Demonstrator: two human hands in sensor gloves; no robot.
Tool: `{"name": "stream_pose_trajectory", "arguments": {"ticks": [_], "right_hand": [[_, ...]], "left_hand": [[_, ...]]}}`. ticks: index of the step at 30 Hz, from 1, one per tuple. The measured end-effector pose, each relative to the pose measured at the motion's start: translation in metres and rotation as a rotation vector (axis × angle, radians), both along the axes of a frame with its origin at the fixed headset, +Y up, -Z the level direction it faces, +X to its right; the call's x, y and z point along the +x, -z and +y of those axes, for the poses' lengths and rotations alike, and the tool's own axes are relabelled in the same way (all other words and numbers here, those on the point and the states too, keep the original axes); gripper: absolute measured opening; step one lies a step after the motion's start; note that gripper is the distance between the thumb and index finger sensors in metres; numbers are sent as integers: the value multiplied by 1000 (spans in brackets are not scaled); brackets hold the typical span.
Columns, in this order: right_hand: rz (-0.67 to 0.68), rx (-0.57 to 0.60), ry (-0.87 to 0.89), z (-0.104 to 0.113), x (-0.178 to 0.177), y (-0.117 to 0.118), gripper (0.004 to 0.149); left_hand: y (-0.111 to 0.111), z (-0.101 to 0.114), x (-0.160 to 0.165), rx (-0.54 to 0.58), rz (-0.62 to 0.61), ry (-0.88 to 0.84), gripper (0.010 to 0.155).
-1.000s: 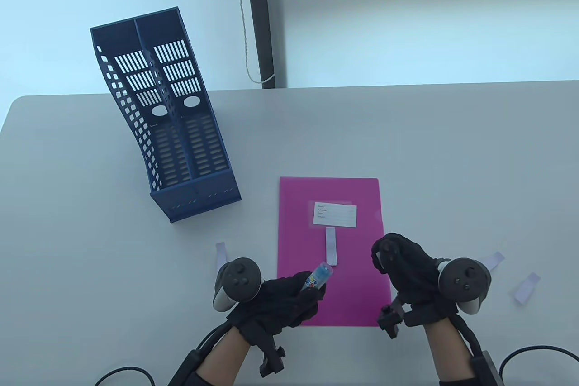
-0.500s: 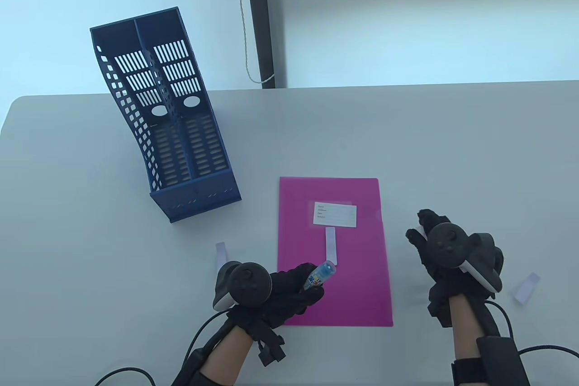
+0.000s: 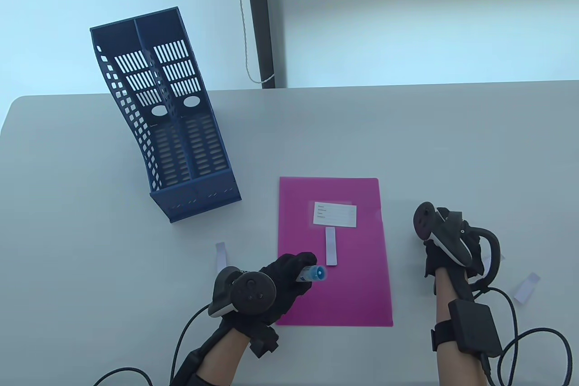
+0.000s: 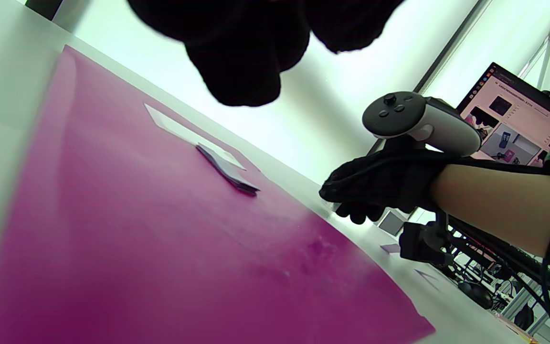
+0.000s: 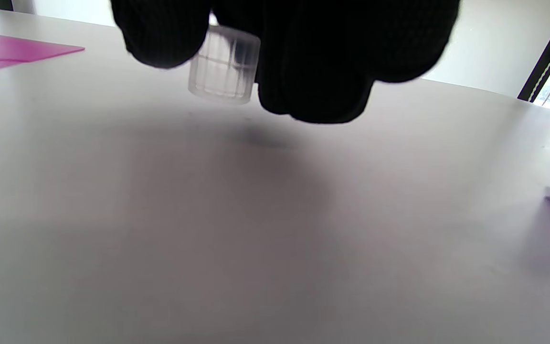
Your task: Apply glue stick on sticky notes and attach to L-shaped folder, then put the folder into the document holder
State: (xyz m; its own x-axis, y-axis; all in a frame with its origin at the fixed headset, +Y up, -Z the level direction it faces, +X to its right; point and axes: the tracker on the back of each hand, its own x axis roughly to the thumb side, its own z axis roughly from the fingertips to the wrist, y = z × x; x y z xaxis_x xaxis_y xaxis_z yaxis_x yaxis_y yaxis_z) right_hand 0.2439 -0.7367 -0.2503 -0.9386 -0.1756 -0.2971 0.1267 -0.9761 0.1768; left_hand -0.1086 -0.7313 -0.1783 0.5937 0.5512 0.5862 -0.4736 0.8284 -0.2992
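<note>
Blue-tipped glue stick (image 3: 313,274) protruding past left grip (image 3: 285,279)

We see black knit gloves on our left hand (image 3: 280,282) and right hand (image 3: 445,250), each backed by a dark round tracker with white trim; black cables and a strapped black box ride our bare forearms

grey table (image 3: 407,141), cord (image 3: 246,42) by window, perhaps a monitor (image 4: 518,124)
</note>
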Motion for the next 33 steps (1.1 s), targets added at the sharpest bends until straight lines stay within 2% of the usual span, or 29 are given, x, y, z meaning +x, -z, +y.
{"name": "stream_pose_trajectory", "arguments": {"ticks": [6,9,11,16,18,21,24,26,29,33], "right_hand": [[-8,-28,20,-5,0,3,59],[-4,-50,32,-3,1,2,69],[-1,-43,61,5,3,-2,73],[121,121,168,39,-5,-27,79],[214,222,282,50,-14,-42,80],[403,332,651,53,-34,-61,77],[533,322,1045,41,-59,-75,78],[599,345,1235,32,-75,-82,79],[653,358,1379,25,-94,-85,78],[676,326,1489,14,-103,-85,65]], "left_hand": [[3,-2,-4,-14,32,-85,61],[3,-1,-7,-53,28,-139,61],[5,-1,-9,-48,55,-166,60],[11,4,-8,-88,77,-197,60],[16,7,1,-100,78,-222,62],[23,18,21,-118,2,-223,61],[19,27,37,-72,-52,-246,61],[14,29,41,-69,-90,-265,61],[8,29,42,-67,-136,-225,61],[3,22,44,-107,-167,-186,61]]}}
